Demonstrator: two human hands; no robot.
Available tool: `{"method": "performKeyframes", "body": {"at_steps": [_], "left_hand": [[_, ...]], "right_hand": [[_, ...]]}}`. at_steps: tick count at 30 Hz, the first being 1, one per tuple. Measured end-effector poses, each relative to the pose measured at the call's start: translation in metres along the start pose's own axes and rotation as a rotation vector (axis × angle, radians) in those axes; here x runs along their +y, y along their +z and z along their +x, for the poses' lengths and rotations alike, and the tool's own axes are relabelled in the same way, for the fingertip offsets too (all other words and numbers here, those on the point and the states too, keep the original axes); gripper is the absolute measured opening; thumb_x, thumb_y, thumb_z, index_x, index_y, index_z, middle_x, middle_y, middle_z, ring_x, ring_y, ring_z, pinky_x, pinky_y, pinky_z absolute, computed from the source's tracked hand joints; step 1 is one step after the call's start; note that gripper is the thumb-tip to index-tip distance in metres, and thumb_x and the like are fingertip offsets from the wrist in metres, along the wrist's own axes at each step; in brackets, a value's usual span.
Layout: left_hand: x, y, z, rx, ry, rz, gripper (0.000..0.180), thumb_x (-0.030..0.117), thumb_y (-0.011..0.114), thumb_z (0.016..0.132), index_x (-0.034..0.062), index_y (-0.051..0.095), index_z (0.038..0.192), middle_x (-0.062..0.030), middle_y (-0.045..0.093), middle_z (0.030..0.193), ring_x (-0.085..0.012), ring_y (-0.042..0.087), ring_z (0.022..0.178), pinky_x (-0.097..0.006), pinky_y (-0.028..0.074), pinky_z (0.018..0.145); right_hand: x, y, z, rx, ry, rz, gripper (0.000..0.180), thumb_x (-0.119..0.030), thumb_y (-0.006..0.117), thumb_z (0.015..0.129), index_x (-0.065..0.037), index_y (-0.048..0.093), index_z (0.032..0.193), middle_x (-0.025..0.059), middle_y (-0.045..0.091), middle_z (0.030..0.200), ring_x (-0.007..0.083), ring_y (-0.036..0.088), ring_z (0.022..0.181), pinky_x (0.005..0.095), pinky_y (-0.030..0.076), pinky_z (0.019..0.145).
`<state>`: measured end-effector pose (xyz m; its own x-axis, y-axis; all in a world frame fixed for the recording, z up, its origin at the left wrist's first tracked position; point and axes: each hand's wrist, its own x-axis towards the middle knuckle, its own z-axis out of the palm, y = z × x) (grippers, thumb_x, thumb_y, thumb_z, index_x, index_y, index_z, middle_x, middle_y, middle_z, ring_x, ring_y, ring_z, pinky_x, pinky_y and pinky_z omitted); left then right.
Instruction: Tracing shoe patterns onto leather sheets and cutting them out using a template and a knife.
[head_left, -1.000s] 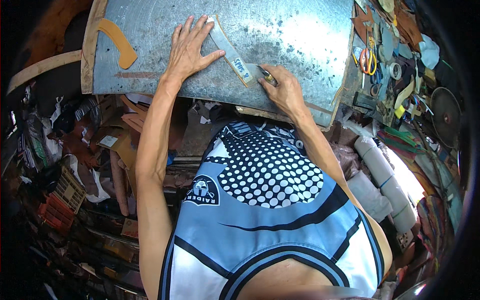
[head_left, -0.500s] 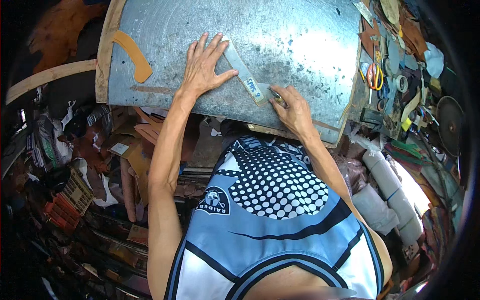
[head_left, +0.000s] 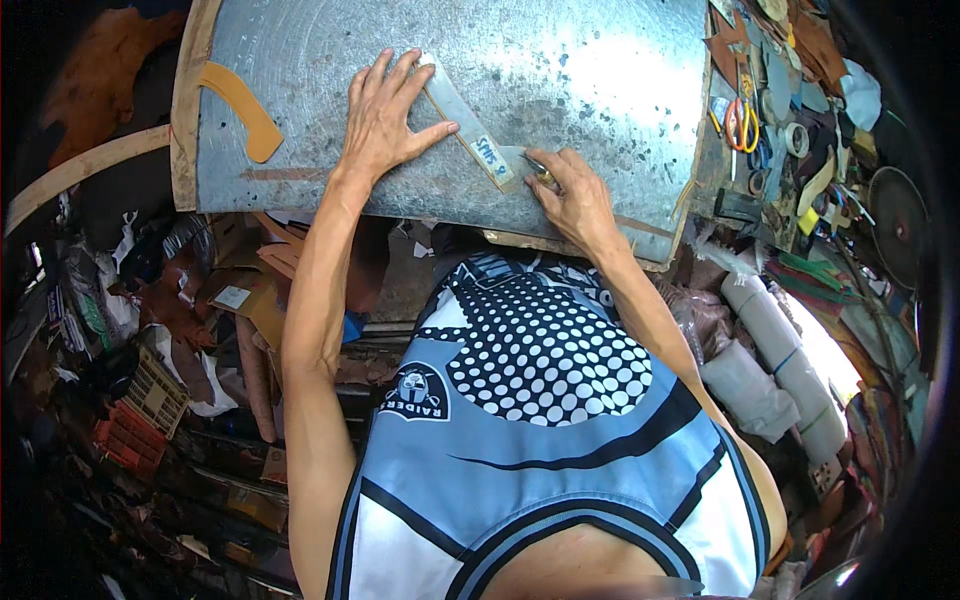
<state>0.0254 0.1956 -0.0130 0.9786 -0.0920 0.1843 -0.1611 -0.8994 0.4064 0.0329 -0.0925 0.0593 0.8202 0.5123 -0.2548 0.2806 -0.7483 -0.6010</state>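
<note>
My left hand (head_left: 388, 112) lies flat with spread fingers on a long narrow grey pattern strip (head_left: 468, 128), pressing it onto a scratched sheet-metal work board (head_left: 580, 70). My right hand (head_left: 572, 196) grips a small cutting tool (head_left: 537, 170) whose tip meets the near end of the strip. The strip runs diagonally from between my left fingers down toward my right hand. A curved tan leather piece (head_left: 240, 108) lies on the board's left part, apart from both hands.
Orange-handled scissors (head_left: 742, 122), tape rolls and scraps crowd the bench at the right. Grey rolled material (head_left: 780, 360) lies at lower right. Leather offcuts, boxes and a red crate (head_left: 130, 430) fill the floor at left. The board's wooden rim (head_left: 183, 110) curves at the left.
The view has shifted, so the board and hands sit more to the right. My right hand with the tool has stayed at the strip's near end; my left hand keeps pressing the strip.
</note>
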Motion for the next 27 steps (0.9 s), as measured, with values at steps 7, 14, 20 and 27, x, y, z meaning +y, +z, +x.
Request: {"method": "performKeyframes", "body": {"at_steps": [7,14,20,27], "left_hand": [[-0.001,0.001,-0.004,0.034,0.01,0.001,0.079,0.062,0.075,0.073,0.0144,0.057,0.134,-0.0088,0.044,0.149,-0.0333,0.029,0.143,-0.053,0.021,0.117],[0.0,-0.002,-0.01,0.039,0.013,0.008,0.08,0.061,0.075,0.073,0.0144,0.057,0.134,-0.0081,0.046,0.148,-0.0321,0.029,0.144,-0.052,0.02,0.118],[0.002,-0.003,-0.011,0.04,0.011,0.014,0.08,0.062,0.077,0.071,0.0143,0.058,0.133,-0.008,0.046,0.148,-0.0323,0.03,0.143,-0.053,0.02,0.118],[0.002,-0.004,-0.01,0.048,0.02,0.0,0.079,0.06,0.079,0.07,0.0133,0.06,0.131,-0.0088,0.047,0.147,-0.0329,0.031,0.143,-0.053,0.021,0.117]], "right_hand": [[-0.002,0.002,-0.003,0.022,-0.012,0.007,0.03,-0.017,0.068,0.088,-0.012,0.065,0.117,0.0095,0.059,0.089,0.0275,0.064,0.073,0.04,0.054,0.064],[0.0,0.007,-0.009,0.055,-0.049,0.013,0.034,-0.015,0.072,0.085,-0.01,0.065,0.119,0.0088,0.058,0.086,0.0236,0.06,0.069,0.0379,0.05,0.063],[-0.002,0.005,-0.011,0.022,-0.001,0.003,0.031,-0.017,0.069,0.086,-0.012,0.065,0.116,0.0102,0.059,0.091,0.0293,0.065,0.075,0.0417,0.054,0.065],[-0.003,0.004,-0.009,0.016,-0.002,0.005,0.032,-0.016,0.069,0.087,-0.012,0.065,0.118,0.0098,0.059,0.092,0.0285,0.065,0.075,0.041,0.055,0.065]]}}
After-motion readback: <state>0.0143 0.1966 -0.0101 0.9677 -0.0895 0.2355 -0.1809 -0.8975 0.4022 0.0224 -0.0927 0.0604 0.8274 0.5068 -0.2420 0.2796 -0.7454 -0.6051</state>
